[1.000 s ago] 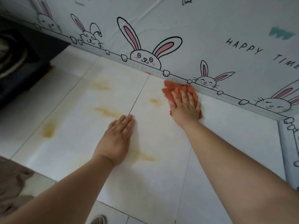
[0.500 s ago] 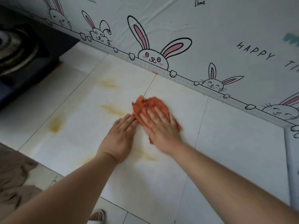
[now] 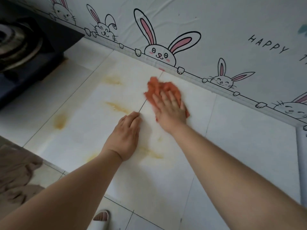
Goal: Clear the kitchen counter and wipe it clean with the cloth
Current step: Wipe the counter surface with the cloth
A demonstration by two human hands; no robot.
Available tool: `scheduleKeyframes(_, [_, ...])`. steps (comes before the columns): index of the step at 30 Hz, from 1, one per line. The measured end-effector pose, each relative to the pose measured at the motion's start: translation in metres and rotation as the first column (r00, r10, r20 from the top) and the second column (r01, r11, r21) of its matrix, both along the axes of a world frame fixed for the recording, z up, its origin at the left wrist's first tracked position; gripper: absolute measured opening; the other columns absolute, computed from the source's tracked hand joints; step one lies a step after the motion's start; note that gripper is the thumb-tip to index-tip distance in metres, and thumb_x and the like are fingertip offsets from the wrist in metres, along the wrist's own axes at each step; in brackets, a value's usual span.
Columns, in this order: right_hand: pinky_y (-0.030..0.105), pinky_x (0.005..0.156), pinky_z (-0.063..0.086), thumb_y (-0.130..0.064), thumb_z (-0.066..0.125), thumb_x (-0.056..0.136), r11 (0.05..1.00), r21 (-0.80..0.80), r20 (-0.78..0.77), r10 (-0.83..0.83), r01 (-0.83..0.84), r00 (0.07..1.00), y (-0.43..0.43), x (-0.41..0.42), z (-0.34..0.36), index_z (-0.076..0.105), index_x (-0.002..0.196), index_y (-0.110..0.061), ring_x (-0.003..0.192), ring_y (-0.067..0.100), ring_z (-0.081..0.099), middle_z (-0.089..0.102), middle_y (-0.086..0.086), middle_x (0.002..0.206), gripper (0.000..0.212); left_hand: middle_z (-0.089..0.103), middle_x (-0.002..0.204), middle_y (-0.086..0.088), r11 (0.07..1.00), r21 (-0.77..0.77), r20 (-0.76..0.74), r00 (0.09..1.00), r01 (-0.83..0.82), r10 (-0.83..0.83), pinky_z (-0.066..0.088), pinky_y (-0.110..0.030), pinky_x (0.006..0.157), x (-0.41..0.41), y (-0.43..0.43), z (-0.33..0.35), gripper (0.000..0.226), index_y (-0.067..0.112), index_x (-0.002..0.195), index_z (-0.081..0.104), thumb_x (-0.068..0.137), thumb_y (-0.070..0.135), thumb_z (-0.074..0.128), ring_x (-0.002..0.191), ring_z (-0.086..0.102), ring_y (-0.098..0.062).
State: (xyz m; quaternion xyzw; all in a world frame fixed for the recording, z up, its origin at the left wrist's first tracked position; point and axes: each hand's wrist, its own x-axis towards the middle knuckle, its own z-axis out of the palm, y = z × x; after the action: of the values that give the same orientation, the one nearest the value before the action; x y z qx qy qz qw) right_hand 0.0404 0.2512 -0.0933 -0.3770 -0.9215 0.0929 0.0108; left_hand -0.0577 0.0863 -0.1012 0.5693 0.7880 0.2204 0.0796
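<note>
An orange cloth [image 3: 157, 87] lies on the white tiled counter [image 3: 240, 146], a little in front of the back wall. My right hand [image 3: 170, 108] presses flat on top of the cloth, fingers spread, covering its near half. My left hand [image 3: 126, 135] rests palm down on the counter just to the left of it, fingers together, holding nothing. Yellowish stains mark the counter: one [image 3: 113, 80] far left of the cloth, one streak [image 3: 118, 107] beside my left fingertips, one blotch [image 3: 59, 121] further left, and one smear [image 3: 152, 153] between my forearms.
A black gas stove [image 3: 25, 47] stands at the far left of the counter. The back wall [image 3: 216, 30] carries a rabbit-pattern covering. A side wall [image 3: 301, 155] closes the counter on the right. Below the front edge are floor tiles, a slipper [image 3: 100, 219] and brown fabric [image 3: 15, 176].
My right hand slid the cloth from the back wall toward my left hand, then pushed it away again a little to the right. The stain near the wall is gone. My left hand stayed put.
</note>
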Motion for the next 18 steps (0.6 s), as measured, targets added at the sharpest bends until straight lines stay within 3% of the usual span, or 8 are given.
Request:
scheduleKeyframes(2, [0.048, 0.110, 0.023, -0.050, 0.027, 0.098, 0.989, 0.064, -0.073, 0.140, -0.135, 0.987, -0.049, 0.038, -0.003, 0.043, 0.140, -0.038, 0.141, 0.019, 0.034, 0.039, -0.007, 0.151, 0.046, 0.050, 0.131, -0.014, 0.999, 0.035, 0.007, 1.000, 0.017, -0.017, 0.036, -0.034, 0.102, 0.000, 0.000, 0.004, 0.034, 0.005, 0.121, 0.051, 0.091, 0.015, 0.038, 0.112, 0.047, -0.032])
scheduleKeyframes(5, [0.040, 0.114, 0.010, -0.049, 0.025, 0.099, 0.952, 0.009, 0.008, 0.306, -0.306, 0.952, -0.072, 0.103, -0.005, 0.029, 0.145, -0.044, 0.146, 0.012, 0.018, 0.025, -0.015, 0.156, 0.046, 0.051, 0.128, -0.015, 0.999, 0.038, 0.001, 0.999, 0.036, -0.036, 0.034, -0.032, 0.099, 0.001, 0.001, 0.006, 0.033, 0.005, 0.119, 0.051, 0.087, 0.011, 0.044, 0.108, 0.047, -0.032])
scheduleKeyframes(7, [0.040, 0.115, 0.013, -0.044, 0.026, 0.098, 0.954, 0.057, 0.050, 0.291, -0.294, 0.955, -0.039, 0.123, -0.005, 0.027, 0.145, -0.043, 0.145, 0.014, 0.023, 0.026, -0.014, 0.155, 0.048, 0.049, 0.133, -0.013, 1.000, 0.006, 0.008, 1.000, 0.005, -0.006, 0.037, -0.035, 0.099, 0.002, 0.001, 0.004, 0.034, 0.006, 0.121, 0.051, 0.088, 0.010, 0.044, 0.112, 0.046, -0.034])
scheduleKeyframes(9, [0.046, 0.114, 0.017, -0.040, 0.025, 0.092, 0.984, 0.093, 0.123, 0.143, -0.154, 0.982, 0.009, 0.124, -0.003, 0.022, 0.148, -0.038, 0.144, 0.023, 0.026, 0.027, -0.007, 0.156, 0.057, 0.046, 0.137, -0.009, 1.000, -0.021, 0.022, 1.000, -0.008, 0.008, 0.039, -0.037, 0.100, 0.003, 0.001, 0.004, 0.034, 0.006, 0.122, 0.051, 0.090, 0.011, 0.041, 0.116, 0.045, -0.034])
scheduleKeyframes(11, [0.048, 0.117, 0.008, -0.048, 0.017, 0.093, 0.993, 0.004, 0.135, -0.121, 0.121, 0.984, 0.044, 0.113, 0.002, 0.008, 0.148, -0.045, 0.148, 0.020, 0.008, 0.005, -0.009, 0.161, 0.056, 0.045, 0.138, -0.008, 1.000, -0.020, 0.019, 1.000, -0.013, 0.013, 0.037, -0.035, 0.100, 0.003, 0.002, 0.006, 0.032, 0.006, 0.123, 0.051, 0.092, 0.009, 0.042, 0.117, 0.044, -0.033])
scheduleKeyframes(13, [0.048, 0.117, -0.001, -0.052, 0.015, 0.098, 0.949, -0.100, 0.147, -0.284, 0.300, 0.948, 0.045, 0.098, 0.005, 0.004, 0.148, -0.047, 0.148, 0.016, -0.006, -0.007, -0.014, 0.160, 0.051, 0.045, 0.138, -0.008, 1.000, -0.022, 0.015, 1.000, -0.020, 0.021, 0.037, -0.036, 0.100, 0.003, 0.003, 0.007, 0.032, 0.006, 0.123, 0.051, 0.092, 0.008, 0.044, 0.118, 0.044, -0.034])
scheduleKeyframes(15, [0.049, 0.116, 0.004, -0.051, 0.020, 0.099, 0.966, -0.050, 0.076, -0.251, 0.255, 0.965, 0.010, 0.091, 0.000, 0.012, 0.149, -0.043, 0.148, 0.016, 0.001, 0.003, -0.012, 0.161, 0.051, 0.045, 0.139, -0.009, 0.999, -0.036, 0.022, 0.999, -0.028, 0.029, 0.039, -0.038, 0.099, 0.005, 0.002, 0.007, 0.032, 0.006, 0.123, 0.051, 0.092, 0.008, 0.044, 0.119, 0.043, -0.035])
scheduleKeyframes(18, [0.050, 0.111, 0.024, -0.048, 0.032, 0.096, 0.994, 0.103, -0.062, -0.015, 0.021, 0.998, -0.075, 0.108, -0.008, 0.037, 0.143, -0.035, 0.143, 0.021, 0.029, 0.035, -0.004, 0.153, 0.050, 0.045, 0.139, -0.008, 0.999, -0.043, 0.028, 0.999, -0.025, 0.026, 0.039, -0.038, 0.098, 0.006, 0.000, 0.010, 0.032, 0.006, 0.123, 0.050, 0.092, 0.009, 0.044, 0.119, 0.043, -0.034])
